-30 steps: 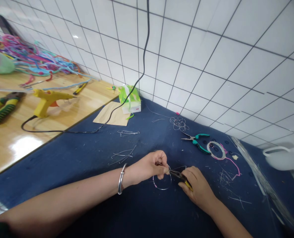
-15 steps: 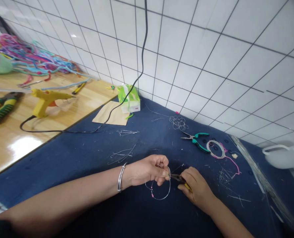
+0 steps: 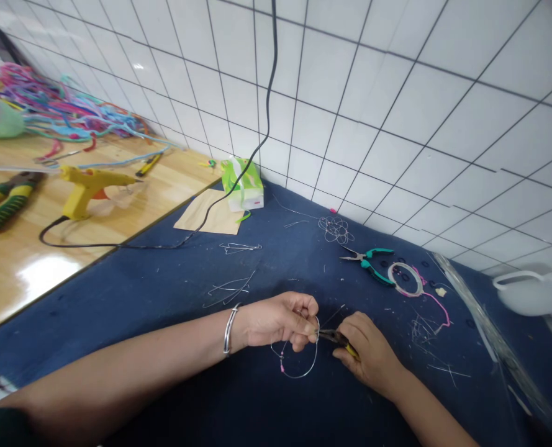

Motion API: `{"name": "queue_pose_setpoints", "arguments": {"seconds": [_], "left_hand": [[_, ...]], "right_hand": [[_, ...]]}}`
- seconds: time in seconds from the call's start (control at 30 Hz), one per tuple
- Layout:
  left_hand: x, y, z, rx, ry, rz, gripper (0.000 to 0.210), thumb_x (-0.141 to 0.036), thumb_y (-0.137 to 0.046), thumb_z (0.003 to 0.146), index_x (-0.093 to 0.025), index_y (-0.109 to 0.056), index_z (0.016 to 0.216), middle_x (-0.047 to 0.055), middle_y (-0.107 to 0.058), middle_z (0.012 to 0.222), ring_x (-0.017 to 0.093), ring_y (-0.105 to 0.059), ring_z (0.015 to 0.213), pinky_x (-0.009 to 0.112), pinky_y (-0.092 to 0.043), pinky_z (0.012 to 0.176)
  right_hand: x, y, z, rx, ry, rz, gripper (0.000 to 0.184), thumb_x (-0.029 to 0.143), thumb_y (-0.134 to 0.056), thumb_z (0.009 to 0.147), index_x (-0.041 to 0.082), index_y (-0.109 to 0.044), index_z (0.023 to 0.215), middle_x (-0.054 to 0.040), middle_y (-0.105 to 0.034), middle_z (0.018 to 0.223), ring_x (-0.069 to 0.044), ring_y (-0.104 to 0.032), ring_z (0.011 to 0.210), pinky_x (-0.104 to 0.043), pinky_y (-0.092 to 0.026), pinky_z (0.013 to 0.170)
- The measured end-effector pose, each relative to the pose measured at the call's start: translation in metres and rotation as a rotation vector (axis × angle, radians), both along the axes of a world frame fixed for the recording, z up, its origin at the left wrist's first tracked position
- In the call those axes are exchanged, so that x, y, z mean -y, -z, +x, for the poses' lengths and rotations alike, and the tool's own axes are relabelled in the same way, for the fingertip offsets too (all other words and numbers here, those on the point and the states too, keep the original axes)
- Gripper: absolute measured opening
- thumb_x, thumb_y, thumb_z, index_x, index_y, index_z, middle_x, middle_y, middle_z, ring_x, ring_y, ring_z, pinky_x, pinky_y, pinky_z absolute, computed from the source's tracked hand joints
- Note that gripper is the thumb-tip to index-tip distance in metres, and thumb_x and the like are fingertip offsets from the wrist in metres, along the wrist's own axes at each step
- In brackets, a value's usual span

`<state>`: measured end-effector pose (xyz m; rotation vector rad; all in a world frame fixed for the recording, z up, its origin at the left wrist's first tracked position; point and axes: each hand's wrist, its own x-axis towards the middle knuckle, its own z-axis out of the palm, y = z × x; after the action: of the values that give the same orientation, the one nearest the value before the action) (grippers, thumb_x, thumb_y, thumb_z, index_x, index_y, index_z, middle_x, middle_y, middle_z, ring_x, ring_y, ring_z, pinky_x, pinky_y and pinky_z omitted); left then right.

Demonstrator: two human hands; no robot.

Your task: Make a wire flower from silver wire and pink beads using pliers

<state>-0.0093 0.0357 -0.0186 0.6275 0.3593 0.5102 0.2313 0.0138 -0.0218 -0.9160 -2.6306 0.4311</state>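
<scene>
Wire loop point(image 3: 298, 377) over the table point(image 3: 140, 292)
Left grip point(image 3: 282, 320) pinches it; right grip point(image 3: 369, 351) clasps pliers point(image 3: 339, 338) at its edge. Too hard a twist could kink it or slip the pliers.

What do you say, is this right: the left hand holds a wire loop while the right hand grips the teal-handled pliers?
Not quite: the head view shows the right hand gripping yellow-handled pliers; the teal-handled pliers lie on the blue surface. The left hand does hold a wire loop.
</scene>
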Motion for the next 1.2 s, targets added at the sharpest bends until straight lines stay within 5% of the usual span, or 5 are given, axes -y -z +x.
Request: {"name": "queue_pose_setpoints", "arguments": {"seconds": [0.67,1.2], "left_hand": [[-0.0004,0.0056,-0.0003,-0.001,0.119,-0.007,0.023,-0.005,-0.064,0.068,-0.014,-0.047,0.080,0.005,-0.065,0.072,0.010,-0.057,0.049,0.024,-0.045,0.051],[-0.0031,0.0007,-0.0020,-0.068,0.003,0.100,0.024,-0.007,-0.064,0.068,-0.015,-0.046,0.082,0.005,-0.064,0.074,0.008,-0.054,0.048,0.023,-0.043,0.052]], "right_hand": [[0.0011,-0.0050,-0.0040,-0.005,-0.066,-0.081,0.018,0.034,-0.039,0.088,0.018,-0.046,0.082,-0.0032,-0.049,0.076,-0.015,-0.041,0.070,-0.031,-0.037,0.067],[0.0002,-0.0033,-0.0036,0.000,-0.009,-0.046,0.013,0.029,-0.045,0.084,0.017,-0.047,0.089,-0.0055,-0.051,0.083,-0.016,-0.044,0.077,-0.034,-0.040,0.074]]}}
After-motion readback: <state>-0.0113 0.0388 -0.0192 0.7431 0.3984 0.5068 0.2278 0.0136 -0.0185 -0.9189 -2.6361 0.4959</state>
